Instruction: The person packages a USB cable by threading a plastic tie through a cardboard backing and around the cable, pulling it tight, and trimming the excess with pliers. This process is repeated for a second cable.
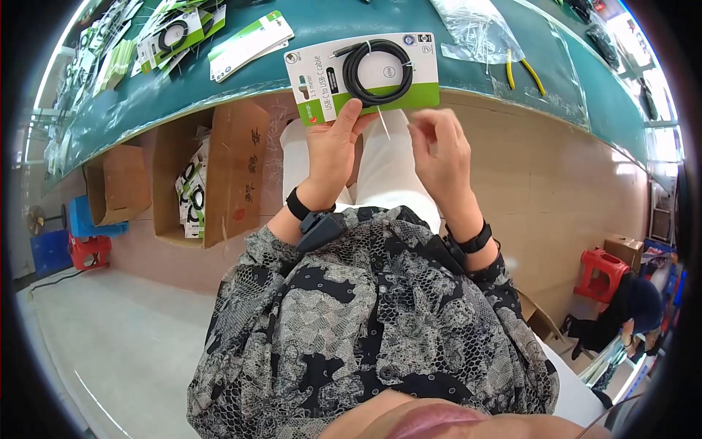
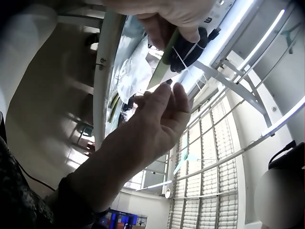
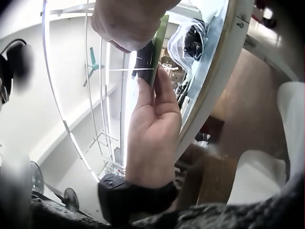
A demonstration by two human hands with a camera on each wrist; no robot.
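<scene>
The left hand [image 1: 335,150] grips the lower edge of a white and green card [image 1: 322,80], thumb on its front. On the card lies a coiled black cable [image 1: 351,73], bound at the top and lower right by white ties. One long white tie tail [image 1: 385,126] hangs below the card. To the right, the right hand [image 1: 444,154] is raised apart from the card, fingers bent, with nothing visible in them. In the left wrist view the right hand [image 2: 157,112] is below the coil; the right wrist view shows the left hand [image 3: 155,119] pinching the card [image 3: 158,45].
On the green table [image 1: 380,18] lie blank-looking cards [image 1: 248,45], a heap of packed cables [image 1: 175,36], a clear plastic bag [image 1: 475,29] and yellow-handled pliers [image 1: 526,73]. Below left, a cardboard box [image 1: 234,175] holds more carded cables [image 1: 194,201]. Red stools stand at both sides.
</scene>
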